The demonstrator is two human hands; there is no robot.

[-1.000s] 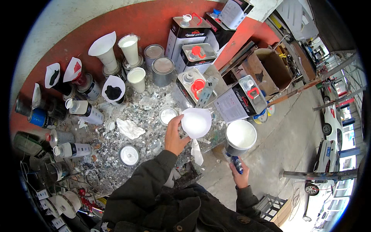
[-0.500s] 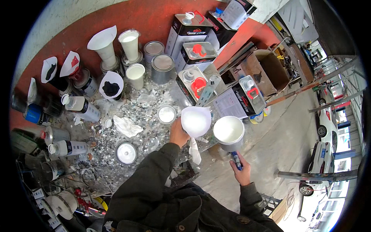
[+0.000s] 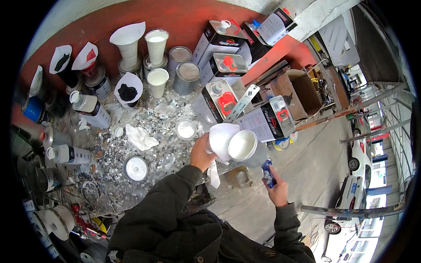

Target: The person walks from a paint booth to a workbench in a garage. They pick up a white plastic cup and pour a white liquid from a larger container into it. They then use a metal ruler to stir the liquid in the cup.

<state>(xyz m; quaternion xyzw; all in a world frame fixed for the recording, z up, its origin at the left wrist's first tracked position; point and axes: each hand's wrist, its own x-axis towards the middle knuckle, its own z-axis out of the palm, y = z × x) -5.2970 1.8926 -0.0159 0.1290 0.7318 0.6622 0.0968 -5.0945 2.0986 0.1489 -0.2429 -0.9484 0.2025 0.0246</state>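
Observation:
My left hand [image 3: 203, 153] is closed around a cup, mostly hidden, with a white paper cone [image 3: 220, 141] flaring above it. My right hand [image 3: 277, 189] grips the blue handle [image 3: 268, 173] of what looks like a spray gun, index finger stretched along it. The gun's round cup [image 3: 242, 145] holds white liquid and tilts left, its rim overlapping the paper cone. Whether liquid is flowing across cannot be made out. A strip of white paper [image 3: 213, 175] hangs below my left hand.
Behind my hands stand metal cans [image 3: 268, 120] with red caps and a metal ruler [image 3: 242, 103]. White-filled cups [image 3: 158, 82] and paper-topped cups [image 3: 128, 91] line the back. A crumpled tissue [image 3: 140, 137] and round tins [image 3: 136, 168] lie on the paint-spattered bench [image 3: 112, 151]. Cars [image 3: 357, 153] stand at right.
My right hand has tipped the gun's cup to the left and brought it against the paper cone. The cup was more upright and apart from the cone before.

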